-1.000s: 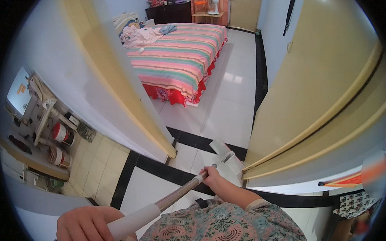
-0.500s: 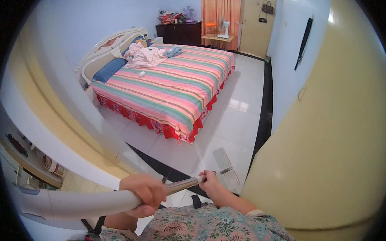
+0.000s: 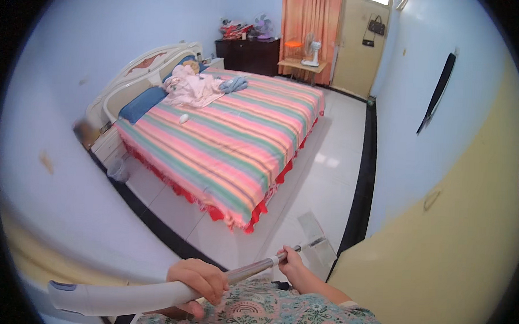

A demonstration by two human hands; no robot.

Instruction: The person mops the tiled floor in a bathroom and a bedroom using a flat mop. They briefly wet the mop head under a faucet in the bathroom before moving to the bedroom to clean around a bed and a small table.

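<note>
Both hands (image 3: 198, 280) curled closed, fingers wrapped around white-and-silver pole (image 3: 247, 270)

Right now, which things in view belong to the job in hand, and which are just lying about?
In use:
Pole, gripped by the left hand and right hand
Flat head, at the pole's far end

Just about:
Pink cloth, blue pillow and small white thing, on the bed
White fan, on the small table
Black bags, on the door
</note>
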